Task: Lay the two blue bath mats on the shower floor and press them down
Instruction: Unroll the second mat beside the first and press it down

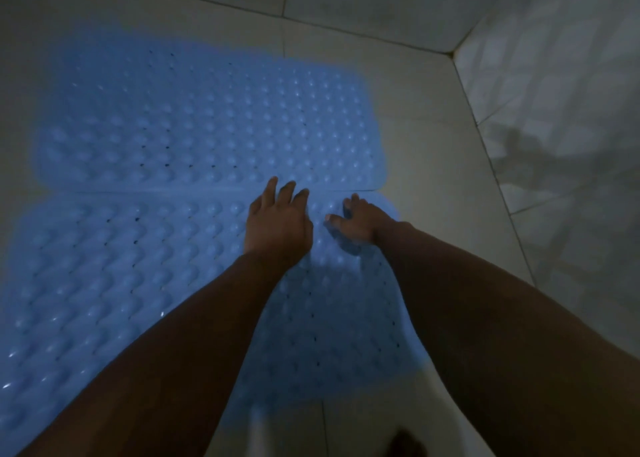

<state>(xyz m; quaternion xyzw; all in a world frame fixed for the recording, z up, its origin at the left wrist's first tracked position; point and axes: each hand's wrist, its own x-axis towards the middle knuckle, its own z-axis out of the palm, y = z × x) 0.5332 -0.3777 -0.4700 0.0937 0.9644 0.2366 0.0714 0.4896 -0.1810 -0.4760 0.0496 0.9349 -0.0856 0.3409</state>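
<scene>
Dim light falls on a pale tiled floor (426, 138) meeting a tiled wall (568, 75).

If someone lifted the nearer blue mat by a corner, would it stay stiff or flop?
Probably flop: the nearer mat looks thin and lies flat against the tiled floor. Its bumps and small holes suggest soft rubber or plastic, likely light. It may cling somewhat where pressed.
</scene>
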